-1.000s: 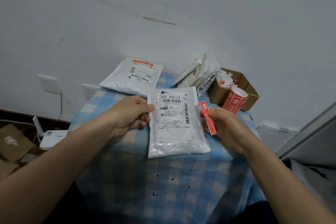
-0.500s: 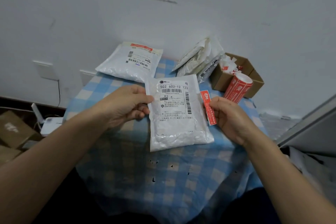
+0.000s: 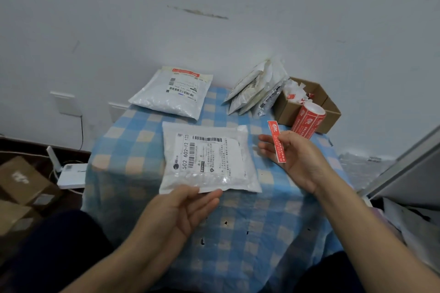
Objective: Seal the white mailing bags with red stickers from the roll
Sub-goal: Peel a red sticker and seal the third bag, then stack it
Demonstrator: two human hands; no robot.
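A white mailing bag (image 3: 209, 159) with a printed label lies flat in the middle of the checked tablecloth, its label turned sideways. My left hand (image 3: 188, 209) touches the bag's near edge, thumb on top and fingers fairly straight. My right hand (image 3: 297, 159) is just right of the bag and pinches a long red sticker (image 3: 277, 141) upright between thumb and fingers. The red sticker roll (image 3: 308, 120) leans against the cardboard box at the back right.
A sealed white bag (image 3: 173, 93) with a red strip lies at the back left. Several more bags (image 3: 257, 89) lean against the wall beside an open cardboard box (image 3: 309, 102) holding sticker backing scraps. The blue checked table (image 3: 133, 140) drops off left, where boxes sit on the floor.
The bag was held upright by my left hand at its left side; it now lies flat, rotated a quarter turn. My left hand shifted to its near edge. The sticker stays in my right hand.
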